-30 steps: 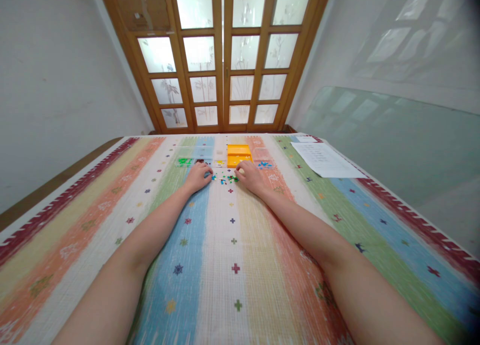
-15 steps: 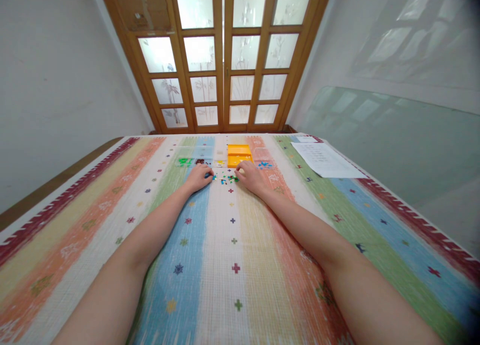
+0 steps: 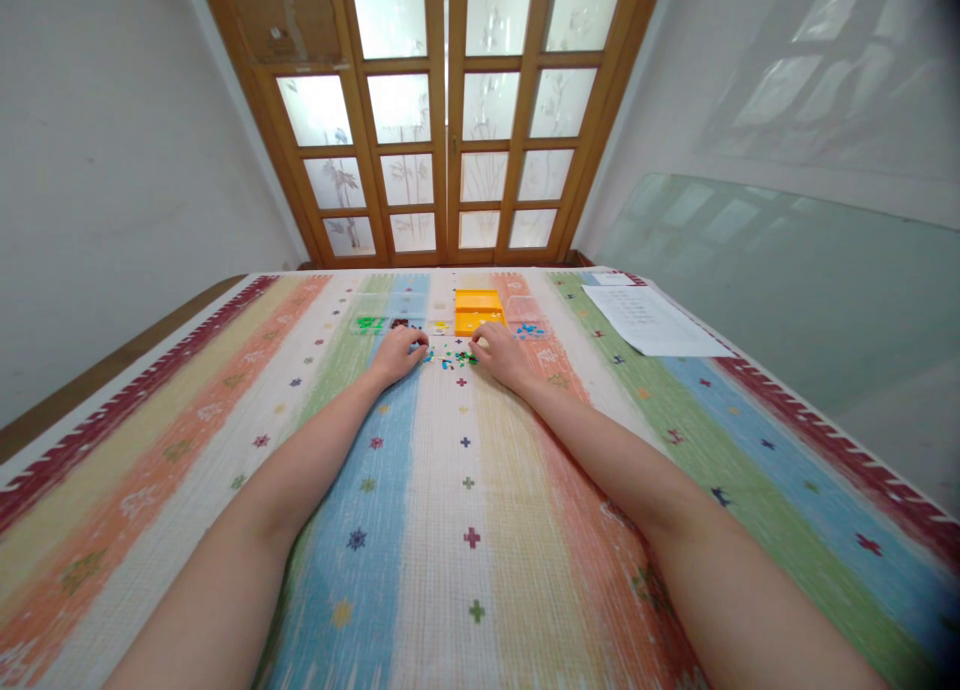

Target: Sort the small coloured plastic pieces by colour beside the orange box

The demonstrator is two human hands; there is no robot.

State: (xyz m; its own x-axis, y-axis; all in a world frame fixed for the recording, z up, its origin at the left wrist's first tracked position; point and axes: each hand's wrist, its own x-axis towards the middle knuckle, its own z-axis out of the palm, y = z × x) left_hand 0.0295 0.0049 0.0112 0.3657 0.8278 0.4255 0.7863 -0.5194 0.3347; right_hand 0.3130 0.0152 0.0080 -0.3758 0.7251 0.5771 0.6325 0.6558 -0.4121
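Both my arms reach far out over a striped cloth (image 3: pixel 465 530). A scatter of tiny coloured beads (image 3: pixel 452 356) lies between my hands. My left hand (image 3: pixel 397 352) rests at the left edge of the scatter, fingers curled with the tips pinched at a bead too small to make out. My right hand (image 3: pixel 501 352) rests at the right edge, fingers curled down onto the beads. Just beyond stands an orange tray (image 3: pixel 477 309). Small heaps of green beads (image 3: pixel 368 322), dark beads (image 3: pixel 400 322) and blue beads (image 3: pixel 529 328) lie beside it.
A white printed sheet (image 3: pixel 651 319) lies at the far right of the cloth. Wooden glazed doors (image 3: pixel 450 120) stand behind the table's far edge. A white wall runs along the left, a glass-fronted wall along the right.
My left hand has crept slightly right and forward at the bead scatter. My right hand has barely moved.
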